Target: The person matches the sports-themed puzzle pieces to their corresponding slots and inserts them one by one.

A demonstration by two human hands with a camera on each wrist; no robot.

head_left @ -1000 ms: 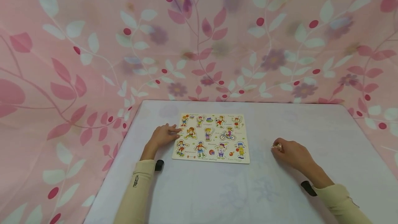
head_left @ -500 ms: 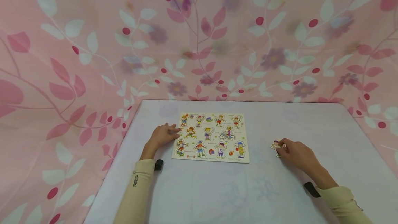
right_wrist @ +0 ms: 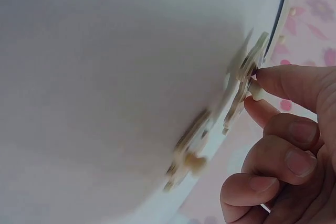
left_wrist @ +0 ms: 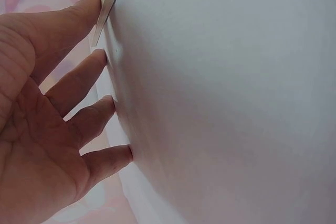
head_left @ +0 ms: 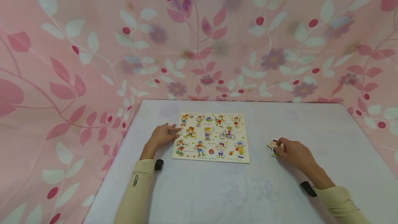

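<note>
In the head view, a flat wooden puzzle board (head_left: pixel 206 149) printed with sports figures lies on the white table. My left hand (head_left: pixel 163 137) is at its left edge, fingers extended. The left wrist view has the thumb (left_wrist: pixel 84 11) against the board's edge (left_wrist: pixel 107 3) and the other fingertips at the table surface. To the right of the board, my right hand (head_left: pixel 295 151) pinches a figure-shaped puzzle piece (head_left: pixel 273 149). In the right wrist view, thumb and index finger hold this puzzle piece (right_wrist: pixel 242 87) by its small knob, close over the cloth; the other fingers are curled.
A second knobbed puzzle piece (right_wrist: pixel 189 148) lies on the table near the right hand, hidden in the head view. The white-covered table (head_left: pixel 217 189) extends in front of the board. A pink floral curtain (head_left: pixel 199 44) stands behind and beside it.
The piece at my right hand has turned from edge-on to face up and moved slightly left with the fingers. The left hand and the board have stayed in place.
</note>
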